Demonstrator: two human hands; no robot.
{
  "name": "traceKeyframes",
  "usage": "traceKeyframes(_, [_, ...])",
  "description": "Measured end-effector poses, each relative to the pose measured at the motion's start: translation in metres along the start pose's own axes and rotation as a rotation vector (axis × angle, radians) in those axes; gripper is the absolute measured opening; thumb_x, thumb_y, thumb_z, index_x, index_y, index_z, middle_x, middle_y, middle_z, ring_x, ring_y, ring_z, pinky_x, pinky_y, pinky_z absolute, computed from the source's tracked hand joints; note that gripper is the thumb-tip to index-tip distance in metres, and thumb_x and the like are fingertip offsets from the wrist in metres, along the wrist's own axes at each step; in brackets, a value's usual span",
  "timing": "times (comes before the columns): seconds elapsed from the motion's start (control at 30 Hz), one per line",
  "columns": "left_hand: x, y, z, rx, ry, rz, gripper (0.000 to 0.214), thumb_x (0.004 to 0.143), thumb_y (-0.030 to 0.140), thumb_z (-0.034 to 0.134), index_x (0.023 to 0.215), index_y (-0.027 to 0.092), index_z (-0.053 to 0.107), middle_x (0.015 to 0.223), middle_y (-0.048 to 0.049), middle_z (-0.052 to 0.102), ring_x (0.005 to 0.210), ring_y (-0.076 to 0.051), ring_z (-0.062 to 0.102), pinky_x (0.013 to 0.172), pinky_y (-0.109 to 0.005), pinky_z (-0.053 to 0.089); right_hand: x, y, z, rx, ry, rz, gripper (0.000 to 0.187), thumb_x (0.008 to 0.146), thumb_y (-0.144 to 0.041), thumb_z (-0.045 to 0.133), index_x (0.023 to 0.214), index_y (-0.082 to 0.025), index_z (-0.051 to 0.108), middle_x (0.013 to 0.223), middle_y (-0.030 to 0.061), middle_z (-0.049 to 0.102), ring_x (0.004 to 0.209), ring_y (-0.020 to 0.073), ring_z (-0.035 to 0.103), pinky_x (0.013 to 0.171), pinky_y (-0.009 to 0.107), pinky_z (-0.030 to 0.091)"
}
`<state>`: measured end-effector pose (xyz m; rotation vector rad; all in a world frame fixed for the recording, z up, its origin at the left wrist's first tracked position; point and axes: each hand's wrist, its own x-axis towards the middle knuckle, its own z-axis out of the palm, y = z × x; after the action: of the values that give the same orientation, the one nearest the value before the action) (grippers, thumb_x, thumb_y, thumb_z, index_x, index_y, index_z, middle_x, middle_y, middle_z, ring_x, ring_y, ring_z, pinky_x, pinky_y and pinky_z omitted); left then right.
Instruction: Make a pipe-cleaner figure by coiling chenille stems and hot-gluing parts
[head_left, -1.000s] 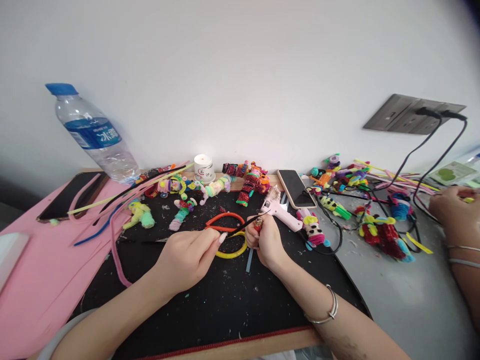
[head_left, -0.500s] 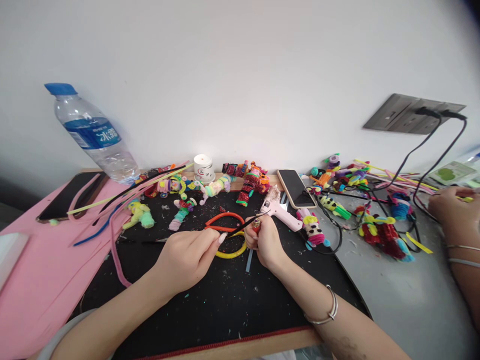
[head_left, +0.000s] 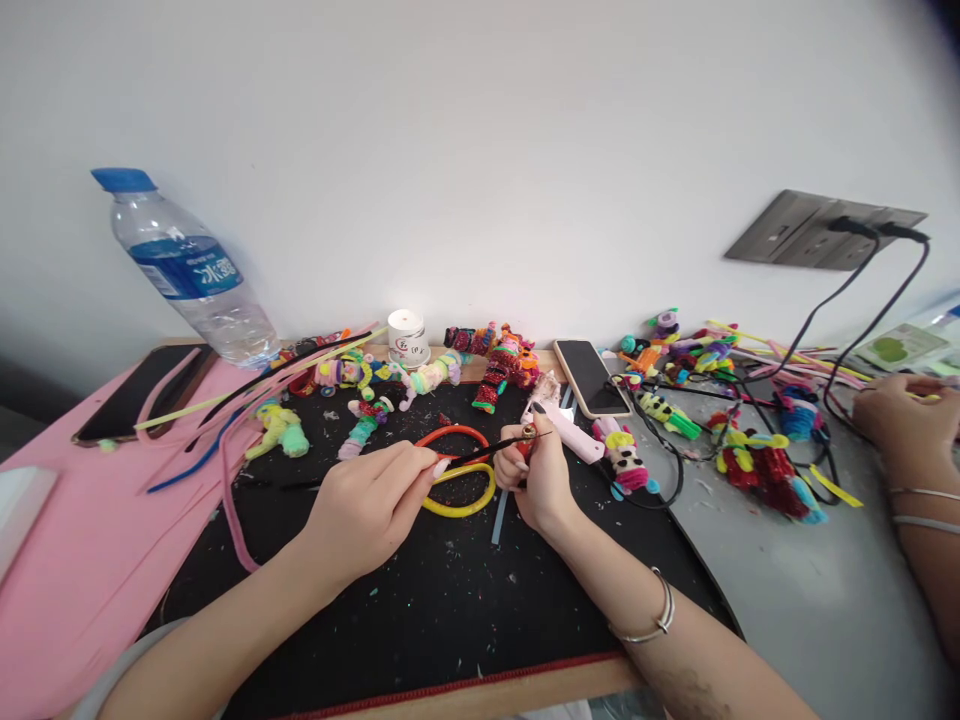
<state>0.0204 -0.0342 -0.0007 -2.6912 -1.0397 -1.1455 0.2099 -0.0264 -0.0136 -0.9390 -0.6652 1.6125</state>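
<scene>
My left hand (head_left: 375, 500) is closed, pinching a thin black pipe cleaner (head_left: 486, 450) that stretches to the right. In my closed right hand (head_left: 541, 480) is a red lighter (head_left: 529, 437), mostly covered by the fingers, thumb at its metal top. The pipe cleaner's far end passes over that top; no flame can be made out. Beneath and between the hands lie scissors (head_left: 463, 510) with one orange-red and one yellow handle loop. Just beyond my right hand rests a pale pink glue gun (head_left: 566, 425).
Pipe-cleaner figures (head_left: 506, 370) line the back of the black mat (head_left: 450, 620). At left stand a water bottle (head_left: 195, 270) and loose pipe cleaners (head_left: 232, 490). A phone (head_left: 592, 378) and cables (head_left: 679, 470) lie right. Another person's hand (head_left: 904, 415) is at far right.
My right hand has turned slightly and the lighter's top has shifted right. The pipe cleaner now extends across it; my left hand has moved slightly left.
</scene>
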Motion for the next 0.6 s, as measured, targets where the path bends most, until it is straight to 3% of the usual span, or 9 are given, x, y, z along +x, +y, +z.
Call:
traceKeyframes(0.27, [0.0013,-0.0012,-0.0035,0.031,-0.014,-0.145,0.019,0.093,0.018,0.041,0.097,0.017,0.060,0.077,-0.0023,0.058,0.067,-0.013,0.055,0.063,-0.025,0.043,0.0004,0.0014,-0.0037,0.013,-0.019,-0.054,0.052,0.083,-0.052,0.036,0.042,-0.020,0.033,0.035,-0.0082,0.020,0.034,0.0058,0.012,0.037,0.021,0.010])
traceKeyframes(0.43, [0.0031,-0.0045,-0.0014,0.030,0.060,-0.163,0.017,0.093,0.017,0.041,0.096,0.018,0.058,0.086,-0.0040,0.059,0.078,-0.014,0.058,0.072,-0.026,0.047,-0.0018,0.0009,-0.0033,0.028,-0.091,-0.122,0.050,0.081,-0.057,0.038,0.047,-0.020,0.037,0.040,-0.0078,0.024,0.037,0.0063,0.017,0.038,0.020,0.017])
traceKeyframes(0.6, [0.0024,-0.0072,-0.0003,0.046,0.100,-0.157,0.013,0.091,0.015,0.045,0.097,0.018,0.056,0.088,-0.0039,0.062,0.082,-0.015,0.059,0.078,-0.028,0.048,-0.0045,0.0034,0.0003,-0.070,-0.093,-0.234,0.032,0.075,-0.047,0.060,0.063,-0.017,0.053,0.049,-0.0055,0.045,0.038,0.0047,0.026,0.040,0.020,0.020])
